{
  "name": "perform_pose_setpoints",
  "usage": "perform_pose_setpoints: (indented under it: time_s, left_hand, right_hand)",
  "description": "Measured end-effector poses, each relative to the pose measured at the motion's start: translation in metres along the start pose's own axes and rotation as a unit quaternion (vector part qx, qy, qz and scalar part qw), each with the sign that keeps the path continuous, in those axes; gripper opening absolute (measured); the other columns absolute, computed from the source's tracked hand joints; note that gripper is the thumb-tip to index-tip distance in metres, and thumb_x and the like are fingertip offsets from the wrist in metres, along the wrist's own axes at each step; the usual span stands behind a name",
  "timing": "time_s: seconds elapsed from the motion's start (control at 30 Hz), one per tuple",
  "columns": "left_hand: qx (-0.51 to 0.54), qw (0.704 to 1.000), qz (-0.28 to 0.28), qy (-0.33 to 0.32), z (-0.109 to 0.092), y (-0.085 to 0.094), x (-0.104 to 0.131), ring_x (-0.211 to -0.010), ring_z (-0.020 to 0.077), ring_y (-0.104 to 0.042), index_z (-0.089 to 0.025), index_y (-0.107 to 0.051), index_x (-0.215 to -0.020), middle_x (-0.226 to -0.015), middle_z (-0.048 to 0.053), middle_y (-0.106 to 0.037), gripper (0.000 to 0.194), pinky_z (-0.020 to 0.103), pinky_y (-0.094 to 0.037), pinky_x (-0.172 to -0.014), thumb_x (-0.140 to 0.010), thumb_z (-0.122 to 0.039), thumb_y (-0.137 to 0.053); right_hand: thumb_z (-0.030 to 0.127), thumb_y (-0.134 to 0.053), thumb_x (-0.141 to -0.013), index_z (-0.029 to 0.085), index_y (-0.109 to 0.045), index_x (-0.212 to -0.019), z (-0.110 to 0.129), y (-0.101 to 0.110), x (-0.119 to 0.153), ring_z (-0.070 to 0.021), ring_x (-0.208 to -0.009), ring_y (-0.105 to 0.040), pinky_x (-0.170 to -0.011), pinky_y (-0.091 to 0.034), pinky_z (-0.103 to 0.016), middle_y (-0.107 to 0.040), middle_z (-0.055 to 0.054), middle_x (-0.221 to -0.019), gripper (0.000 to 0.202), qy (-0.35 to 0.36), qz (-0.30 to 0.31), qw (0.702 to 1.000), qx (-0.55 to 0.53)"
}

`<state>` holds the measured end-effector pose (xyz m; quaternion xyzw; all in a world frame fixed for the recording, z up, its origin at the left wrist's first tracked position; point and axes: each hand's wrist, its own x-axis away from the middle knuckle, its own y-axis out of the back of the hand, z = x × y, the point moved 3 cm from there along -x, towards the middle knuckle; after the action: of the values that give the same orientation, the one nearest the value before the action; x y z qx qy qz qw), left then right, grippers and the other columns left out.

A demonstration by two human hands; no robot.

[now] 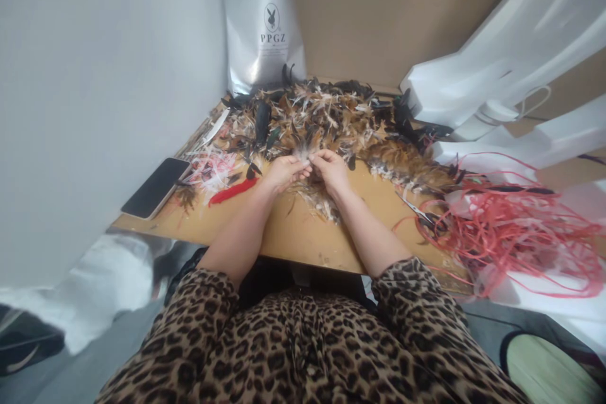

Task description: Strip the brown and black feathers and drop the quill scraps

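Observation:
Both hands meet over the middle of the wooden table (326,246), just in front of a large pile of brown, white and black feathers (331,113). My left hand (286,173) is closed with its fingertips pinching the base of a small fluffy feather (303,150). Touching or nearly touching it, my right hand (330,170) pinches at the same feather from the other side. The feather's tip points away from me. Below the hands lies a smaller bunch of loose feathers (319,201), partly hidden by the right wrist.
A phone (156,188) lies at the left edge, near pink and white strands (213,169) and a red strip (231,192). Scissors (416,208) and tangled red ribbon (525,233) are on the right. A silver bag (265,25) stands behind the feathers.

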<state>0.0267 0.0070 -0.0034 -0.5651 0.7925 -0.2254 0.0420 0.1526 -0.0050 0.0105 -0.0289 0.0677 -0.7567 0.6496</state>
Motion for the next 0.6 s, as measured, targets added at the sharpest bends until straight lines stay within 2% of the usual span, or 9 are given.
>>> perform_pose_setpoints:
  time_s: [0.07,0.13,0.2,0.27,0.33,0.43,0.53,0.6]
  left_hand:
    - [-0.005,1.000,-0.007,-0.007,-0.002,0.001,0.000,-0.051,0.0050,-0.057,-0.007,-0.064,-0.068,-0.061,0.005,-0.066,0.016,0.016,-0.044,-0.053,-0.068,-0.019,-0.074]
    - [-0.001,1.000,-0.022,-0.021,-0.003,0.003,-0.001,-0.052,0.0050,-0.058,-0.007,-0.064,-0.069,-0.062,0.005,-0.066,0.016,0.016,-0.044,-0.053,-0.068,-0.019,-0.074]
    - [0.016,0.999,-0.038,-0.035,-0.004,0.007,-0.003,-0.052,0.0043,-0.058,-0.007,-0.065,-0.069,-0.063,0.004,-0.066,0.016,0.015,-0.044,-0.053,-0.069,-0.020,-0.074]
    - [0.036,0.997,-0.053,-0.046,-0.005,0.011,-0.006,-0.052,0.0033,-0.057,-0.007,-0.064,-0.070,-0.064,0.004,-0.066,0.016,0.014,-0.044,-0.053,-0.070,-0.020,-0.073]
    - [0.054,0.995,-0.061,-0.055,-0.006,0.014,-0.007,-0.052,0.0029,-0.057,-0.007,-0.065,-0.072,-0.065,0.004,-0.066,0.013,0.014,-0.044,-0.053,-0.071,-0.018,-0.072]
    - [0.068,0.994,-0.067,-0.059,-0.008,0.016,-0.008,-0.052,0.0027,-0.057,-0.008,-0.065,-0.072,-0.064,0.003,-0.066,0.010,0.013,-0.043,-0.052,-0.073,-0.016,-0.070]
    - [0.068,0.994,-0.071,-0.055,-0.008,0.016,-0.008,-0.051,0.0020,-0.056,-0.007,-0.064,-0.070,-0.063,0.003,-0.065,0.011,0.012,-0.043,-0.051,-0.073,-0.016,-0.070]
    - [0.068,0.994,-0.070,-0.054,-0.008,0.017,-0.008,-0.051,0.0019,-0.056,-0.008,-0.065,-0.071,-0.064,0.003,-0.065,0.012,0.012,-0.043,-0.051,-0.072,-0.017,-0.071]
  right_hand:
    - [0.039,-0.070,-0.061,0.018,-0.061,-0.067,0.003,0.006,-0.003,-0.0073,-0.050,-0.042,-0.052,-0.035,-0.021,-0.054,0.005,-0.054,0.024,0.010,0.014,0.999,0.034]
    - [0.038,-0.067,-0.065,0.018,-0.064,-0.072,0.009,0.015,-0.006,-0.0090,-0.055,-0.047,-0.057,-0.039,-0.023,-0.060,0.003,-0.061,0.021,0.050,0.029,0.992,0.110]
    - [0.032,-0.064,-0.069,0.017,-0.067,-0.073,0.016,0.023,-0.008,-0.0112,-0.061,-0.052,-0.063,-0.041,-0.025,-0.064,0.000,-0.068,0.016,0.103,0.054,0.966,0.229]
    - [0.026,-0.060,-0.071,0.017,-0.068,-0.072,0.021,0.028,-0.008,-0.0134,-0.067,-0.055,-0.068,-0.042,-0.026,-0.066,-0.002,-0.073,0.012,0.144,0.083,0.920,0.356]
    - [0.023,-0.057,-0.073,0.018,-0.069,-0.075,0.023,0.027,-0.005,-0.0152,-0.073,-0.057,-0.070,-0.041,-0.027,-0.066,-0.003,-0.079,0.012,0.176,0.112,0.859,0.468]
    - [0.022,-0.054,-0.077,0.021,-0.069,-0.082,0.022,0.019,0.002,-0.0177,-0.080,-0.059,-0.069,-0.040,-0.028,-0.066,-0.004,-0.087,0.016,0.188,0.142,0.780,0.579]
    - [0.023,-0.053,-0.080,0.023,-0.069,-0.090,0.017,0.012,0.006,-0.0200,-0.085,-0.060,-0.066,-0.039,-0.028,-0.065,-0.006,-0.094,0.019,0.175,0.149,0.731,0.642]
    - [0.022,-0.051,-0.081,0.023,-0.069,-0.090,0.014,0.010,0.007,-0.0209,-0.085,-0.060,-0.065,-0.039,-0.029,-0.064,-0.008,-0.095,0.020,0.172,0.150,0.709,0.667]
